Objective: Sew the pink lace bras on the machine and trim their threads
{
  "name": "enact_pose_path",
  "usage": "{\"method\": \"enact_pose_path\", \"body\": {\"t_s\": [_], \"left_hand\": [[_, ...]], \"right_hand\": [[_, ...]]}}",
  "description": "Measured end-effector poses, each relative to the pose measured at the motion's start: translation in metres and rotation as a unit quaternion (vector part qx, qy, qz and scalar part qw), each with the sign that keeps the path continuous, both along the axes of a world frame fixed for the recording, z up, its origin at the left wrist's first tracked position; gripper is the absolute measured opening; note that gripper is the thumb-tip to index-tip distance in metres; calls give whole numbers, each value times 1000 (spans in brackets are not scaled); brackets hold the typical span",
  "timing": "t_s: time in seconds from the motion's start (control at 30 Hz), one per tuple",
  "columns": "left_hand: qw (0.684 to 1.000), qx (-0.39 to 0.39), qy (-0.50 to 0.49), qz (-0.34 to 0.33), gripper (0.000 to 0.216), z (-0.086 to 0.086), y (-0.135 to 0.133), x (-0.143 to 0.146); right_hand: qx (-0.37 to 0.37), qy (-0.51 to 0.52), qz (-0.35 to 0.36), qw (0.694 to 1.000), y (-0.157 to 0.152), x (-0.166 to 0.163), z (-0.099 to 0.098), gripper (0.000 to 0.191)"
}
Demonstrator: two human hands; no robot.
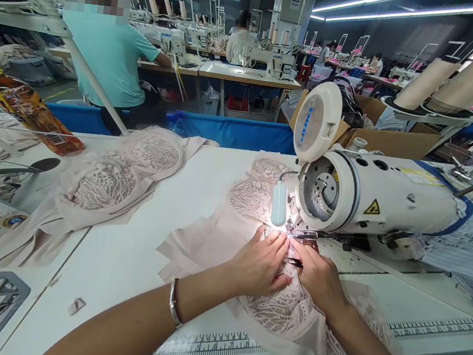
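A pale pink lace bra (272, 312) lies under the sewing machine's needle area, its lower cup draped toward the table's front edge. My left hand (262, 260) presses on it from the left, fingers close together and bent at the lit needle area. From the right, my right hand (317, 272) pinches the same cloth, its fingertips almost meeting the left ones. A small dark pointed tool sticks out beneath the right hand; its kind is hidden. The white sewing machine (388, 195) has its round end cover (317, 121) swung up. A small lamp (279, 203) lights the stitching spot.
More lace bras (108, 183) lie in a pile at left, near a tea bottle (31, 108). A grey tray (13, 294) sits front left. Printed rulers (217, 346) run along the front edge. Thread cones (429, 82) stand at right; a person in teal (105, 54) sits beyond.
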State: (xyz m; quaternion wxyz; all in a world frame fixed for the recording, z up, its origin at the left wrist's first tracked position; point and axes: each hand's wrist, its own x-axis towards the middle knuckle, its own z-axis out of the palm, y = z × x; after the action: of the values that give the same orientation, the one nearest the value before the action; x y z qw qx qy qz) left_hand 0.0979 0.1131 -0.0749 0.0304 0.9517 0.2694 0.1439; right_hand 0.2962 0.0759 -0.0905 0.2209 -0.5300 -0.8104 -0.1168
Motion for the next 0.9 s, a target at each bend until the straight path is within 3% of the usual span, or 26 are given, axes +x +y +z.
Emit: {"method": "enact_pose_path", "body": {"t_s": [0.2,0.33,0.47,0.53,0.73,0.9], "left_hand": [[1000,-3,7,7,64,-1,1,-1],[999,28,13,9,66,-2,3,-1],[993,93,39,-57,44,-1,-3,2],[989,102,57,-90,34,0,-10,3],[993,12,90,-80,30,10,-12,1],[994,-35,44,-97,23,16,6,-6]], "right_hand": [[-23,9,-9,1000,0,-1,0,46],[-54,13,-45,997,3,-2,3,35],[-89,37,-94,991,6,1,9,21],[-98,68,-83,989,5,4,12,18],[-112,95,13,989,1,12,15,44],[-84,51,-2,995,5,8,13,39]]}}
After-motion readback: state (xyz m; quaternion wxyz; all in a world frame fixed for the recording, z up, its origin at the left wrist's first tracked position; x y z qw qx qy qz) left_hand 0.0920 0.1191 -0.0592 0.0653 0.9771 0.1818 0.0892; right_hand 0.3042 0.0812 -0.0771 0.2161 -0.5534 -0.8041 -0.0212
